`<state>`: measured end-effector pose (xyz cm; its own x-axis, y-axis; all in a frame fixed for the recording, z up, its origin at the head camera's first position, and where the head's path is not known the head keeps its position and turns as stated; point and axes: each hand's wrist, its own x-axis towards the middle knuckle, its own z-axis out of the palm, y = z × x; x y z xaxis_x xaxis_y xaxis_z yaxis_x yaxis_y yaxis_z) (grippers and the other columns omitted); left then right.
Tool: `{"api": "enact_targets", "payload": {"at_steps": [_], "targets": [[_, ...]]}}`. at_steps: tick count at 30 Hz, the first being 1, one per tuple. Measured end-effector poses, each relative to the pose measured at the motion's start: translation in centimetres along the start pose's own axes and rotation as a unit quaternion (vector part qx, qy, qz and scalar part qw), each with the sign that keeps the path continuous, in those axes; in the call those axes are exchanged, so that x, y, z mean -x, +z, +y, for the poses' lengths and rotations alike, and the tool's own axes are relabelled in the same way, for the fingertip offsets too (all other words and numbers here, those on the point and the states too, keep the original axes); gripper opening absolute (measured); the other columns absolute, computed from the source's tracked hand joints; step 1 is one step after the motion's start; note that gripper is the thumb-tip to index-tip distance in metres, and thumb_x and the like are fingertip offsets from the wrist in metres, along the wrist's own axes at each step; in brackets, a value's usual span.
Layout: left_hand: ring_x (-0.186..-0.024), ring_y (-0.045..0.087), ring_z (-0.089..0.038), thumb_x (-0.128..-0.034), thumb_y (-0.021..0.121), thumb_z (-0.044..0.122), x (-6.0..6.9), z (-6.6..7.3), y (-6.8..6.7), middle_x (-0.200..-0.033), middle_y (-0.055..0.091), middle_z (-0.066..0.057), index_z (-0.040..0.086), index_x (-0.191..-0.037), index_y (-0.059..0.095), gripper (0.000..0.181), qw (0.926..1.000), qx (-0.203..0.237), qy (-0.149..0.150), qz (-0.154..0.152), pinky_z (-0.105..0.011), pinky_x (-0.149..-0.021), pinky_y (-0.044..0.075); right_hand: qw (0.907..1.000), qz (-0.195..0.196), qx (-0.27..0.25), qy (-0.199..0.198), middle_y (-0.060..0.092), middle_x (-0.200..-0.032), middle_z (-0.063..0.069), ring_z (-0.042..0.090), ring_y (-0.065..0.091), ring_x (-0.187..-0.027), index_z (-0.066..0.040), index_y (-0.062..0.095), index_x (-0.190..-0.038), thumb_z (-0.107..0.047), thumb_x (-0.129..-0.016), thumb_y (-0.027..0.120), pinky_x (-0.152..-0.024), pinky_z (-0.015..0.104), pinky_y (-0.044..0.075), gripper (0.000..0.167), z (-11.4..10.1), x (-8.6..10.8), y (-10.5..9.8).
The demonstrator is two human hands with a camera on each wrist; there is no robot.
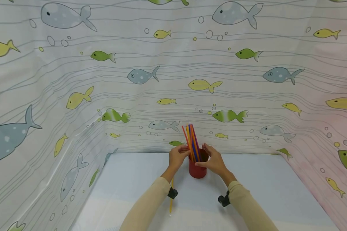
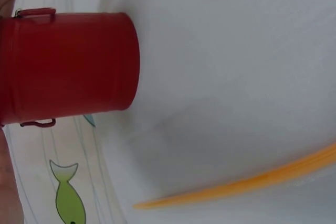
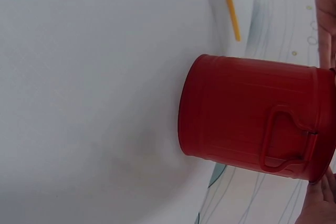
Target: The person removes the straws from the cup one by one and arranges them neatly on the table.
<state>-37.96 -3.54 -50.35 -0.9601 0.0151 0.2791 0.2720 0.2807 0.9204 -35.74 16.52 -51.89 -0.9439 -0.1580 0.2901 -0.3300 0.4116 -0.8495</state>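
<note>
Several long, thin straw-like sticks point(image 1: 194, 144) in red, orange, yellow, blue and purple lean leftward inside a red metal bucket point(image 1: 197, 170). My left hand point(image 1: 177, 158) is at the bundle's left side, with thumb and fingertips about the sticks just above the rim. Around the bucket's right rim spreads my right hand point(image 1: 215, 162), its thumb at the front and its fingers farther back. Both wrist views show the bucket point(image 2: 73, 66) standing with small wire handles on its sides; the sticks are out of sight there. A bucket handle point(image 3: 270, 140) faces the right wrist camera.
One yellow-orange stick point(image 2: 252, 182) lies on the white tabletop point(image 1: 127, 189), left of the bucket and partly under the left forearm in the head view. A fish-patterned curtain point(image 1: 202, 102) rises behind the table and along both sides.
</note>
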Motion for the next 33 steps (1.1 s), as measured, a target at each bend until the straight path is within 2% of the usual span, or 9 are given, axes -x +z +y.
{"api": "enact_targets", "payload": {"at_steps": [10, 15, 17, 25, 28, 33], "targets": [[-0.083, 0.070, -0.013, -0.0838, 0.078, 0.018, 0.0, -0.3, -0.4, -0.092, 0.074, -0.002, 0.008, -0.100, 0.074, 0.019, 0.9997, 0.004, 0.024, 0.008, -0.025, -0.072, 0.057, 0.9999, 0.002, -0.003, -0.013, 0.045, -0.147, 0.013, 0.027, 0.043, -0.135, -0.008, 0.031, -0.152, -0.028, -0.068, 0.091, -0.108, 0.046, 0.035, 0.105, -0.4, -0.1, 0.1], [-0.082, 0.070, -0.013, -0.0832, 0.079, 0.018, 0.1, -0.5, -0.7, -0.091, 0.074, -0.002, 0.006, -0.102, 0.074, 0.022, 0.9997, 0.004, 0.021, 0.014, -0.025, -0.071, 0.057, 1.0000, -0.001, -0.001, -0.010, 0.046, -0.147, 0.013, 0.029, 0.043, -0.134, -0.007, 0.031, -0.152, -0.027, -0.069, 0.091, -0.106, 0.047, 0.037, 0.105, -0.6, 0.0, 0.2], [-0.081, 0.070, -0.014, -0.0835, 0.079, 0.017, 0.1, -0.2, -0.8, -0.091, 0.074, -0.002, 0.005, -0.102, 0.074, 0.023, 0.9997, 0.011, 0.017, 0.016, -0.026, -0.071, 0.057, 1.0000, 0.000, 0.001, -0.006, 0.047, -0.146, 0.012, 0.029, 0.044, -0.134, -0.008, 0.031, -0.152, -0.026, -0.069, 0.091, -0.106, 0.047, 0.037, 0.104, -0.6, 0.0, 0.2], [-0.082, 0.070, -0.011, -0.0847, 0.077, 0.016, -0.2, 0.9, -1.3, -0.091, 0.074, -0.001, 0.005, -0.103, 0.074, 0.021, 0.9989, 0.014, 0.033, 0.029, -0.024, -0.071, 0.057, 0.9999, 0.001, 0.008, 0.008, 0.047, -0.145, 0.010, 0.026, 0.043, -0.135, -0.010, 0.032, -0.152, -0.028, -0.070, 0.090, -0.107, 0.045, 0.037, 0.102, -0.4, -0.1, 0.1], [-0.081, 0.070, -0.011, -0.0852, 0.077, 0.014, -0.4, 1.4, -1.5, -0.090, 0.074, -0.002, 0.006, -0.101, 0.074, 0.018, 0.9982, 0.021, 0.045, 0.034, -0.024, -0.070, 0.057, 0.9997, -0.001, 0.011, 0.020, 0.047, -0.146, 0.010, 0.026, 0.043, -0.135, -0.012, 0.032, -0.153, -0.030, -0.070, 0.089, -0.107, 0.045, 0.038, 0.102, -0.4, 0.0, 0.1], [-0.081, 0.071, -0.016, -0.0861, 0.075, 0.010, -0.6, 2.4, -1.9, -0.091, 0.073, -0.006, 0.003, -0.099, 0.072, 0.015, 0.9950, 0.057, 0.075, 0.032, -0.026, -0.069, 0.058, 0.9998, -0.004, 0.007, 0.020, 0.046, -0.147, 0.011, 0.028, 0.042, -0.136, -0.012, 0.031, -0.153, -0.030, -0.070, 0.090, -0.106, 0.046, 0.039, 0.103, -0.4, 0.1, 0.0]]}}
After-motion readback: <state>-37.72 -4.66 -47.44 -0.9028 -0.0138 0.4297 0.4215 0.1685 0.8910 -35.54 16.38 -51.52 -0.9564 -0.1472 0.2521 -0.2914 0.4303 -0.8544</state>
